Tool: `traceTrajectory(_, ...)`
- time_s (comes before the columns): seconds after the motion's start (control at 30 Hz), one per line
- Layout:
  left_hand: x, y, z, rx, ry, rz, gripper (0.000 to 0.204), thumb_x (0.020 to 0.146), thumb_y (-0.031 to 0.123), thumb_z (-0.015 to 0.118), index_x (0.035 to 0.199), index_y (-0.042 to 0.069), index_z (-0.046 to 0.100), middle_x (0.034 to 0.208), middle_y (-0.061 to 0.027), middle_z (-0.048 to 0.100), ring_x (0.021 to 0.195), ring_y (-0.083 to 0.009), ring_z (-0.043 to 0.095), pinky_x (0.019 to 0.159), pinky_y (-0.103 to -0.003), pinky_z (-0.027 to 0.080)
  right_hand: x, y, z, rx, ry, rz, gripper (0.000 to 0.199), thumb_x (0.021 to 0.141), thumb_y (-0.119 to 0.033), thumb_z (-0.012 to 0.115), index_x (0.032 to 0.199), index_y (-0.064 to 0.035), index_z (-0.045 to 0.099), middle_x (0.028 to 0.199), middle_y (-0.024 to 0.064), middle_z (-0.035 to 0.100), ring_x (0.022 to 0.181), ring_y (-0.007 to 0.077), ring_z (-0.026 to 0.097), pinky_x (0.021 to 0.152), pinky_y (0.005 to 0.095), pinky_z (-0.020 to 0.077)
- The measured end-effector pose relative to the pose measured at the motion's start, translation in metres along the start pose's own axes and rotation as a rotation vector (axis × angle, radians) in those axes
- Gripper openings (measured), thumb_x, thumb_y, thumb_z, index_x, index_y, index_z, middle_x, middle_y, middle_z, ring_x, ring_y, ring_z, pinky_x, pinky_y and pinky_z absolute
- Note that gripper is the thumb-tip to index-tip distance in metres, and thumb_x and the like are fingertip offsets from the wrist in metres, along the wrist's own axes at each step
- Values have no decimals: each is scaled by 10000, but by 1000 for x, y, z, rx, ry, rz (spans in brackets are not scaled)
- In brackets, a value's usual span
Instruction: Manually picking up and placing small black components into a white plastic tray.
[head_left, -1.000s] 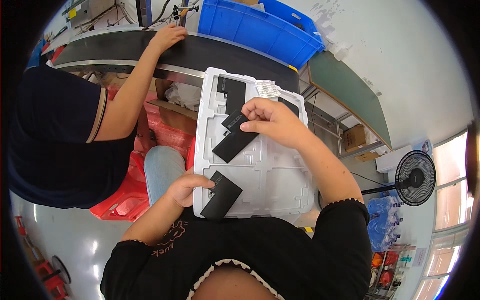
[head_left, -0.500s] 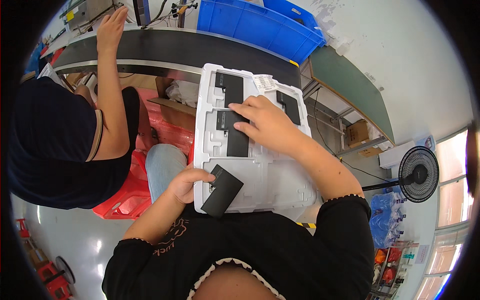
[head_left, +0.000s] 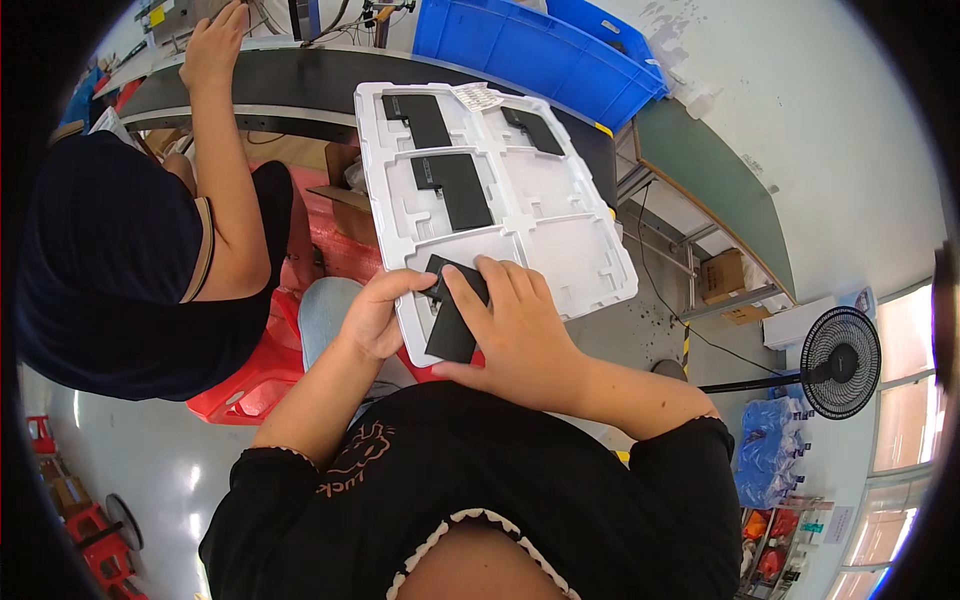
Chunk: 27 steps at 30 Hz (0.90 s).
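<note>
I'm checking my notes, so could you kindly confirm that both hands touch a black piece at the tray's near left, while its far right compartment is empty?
The far right compartment is not empty: the head view shows a black piece lying in it. The left hand and right hand do touch another black piece at the near left of the tray.

Keeping both elbows bent, hands close together before the chest. Angling left forearm point(head_left: 315, 405) up and inward; laying right forearm point(head_left: 640, 395) in from the right, much flatter. Pointing left hand point(head_left: 372, 320) inward, thumb straight and pressing, other fingers curled under, mostly hidden. Holding right hand point(head_left: 522, 338) palm down, thumb stretched leftward, index split off from the rest. Near meeting at left thumb tip and right index tip.
</note>
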<state>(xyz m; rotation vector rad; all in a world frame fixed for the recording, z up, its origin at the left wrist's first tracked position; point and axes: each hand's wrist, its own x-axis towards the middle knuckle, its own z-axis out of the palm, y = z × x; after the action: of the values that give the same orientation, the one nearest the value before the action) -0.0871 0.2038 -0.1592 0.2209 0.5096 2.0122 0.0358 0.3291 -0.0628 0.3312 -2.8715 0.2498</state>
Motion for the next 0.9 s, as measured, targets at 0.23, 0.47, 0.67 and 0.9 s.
traceTrajectory(0.23, -5, 5, 2, -88, 14, -33, 386, 845, 123, 526, 1191, -23, 437, 1064, -143, 574, 925, -225, 596, 807, -347, 497, 0, 21, -9, 141, -88, -177, 653, 675, -361, 696, 1237, -142, 447, 1231, 201, 375, 1123, 363, 387, 905, 443, 327)
traceTrajectory(0.47, -8, 3, -1, -112, -23, -12, 412, 848, 120, 512, 1218, -28, 405, 1104, -154, 554, 965, -257, 580, 836, -376, 481, -9, 18, -8, -85, -69, -61, 522, 789, -333, 592, 1267, -200, 430, 1359, 199, 289, 1259, 371, 271, 980, 514, 262)
traceTrajectory(0.67, -12, 9, 7, -57, 65, -32, 452, 783, 3, 529, 1218, -22, 410, 1091, -166, 559, 960, -266, 588, 816, -374, 496, -6, 25, -14, -91, -50, -26, 514, 797, -323, 583, 1267, -185, 429, 1346, 197, 313, 1242, 369, 302, 975, 519, 265)
traceTrajectory(0.9, -22, 18, -4, -6, 79, -125, 483, 724, -50, 530, 1196, -40, 428, 1004, -181, 593, 854, -280, 626, 751, -376, 523, -25, 135, -40, 18, 591, 700, 527, 757, -311, 641, 1173, -26, 487, 1158, 175, 482, 1070, 295, 471, 890, 396, 385)
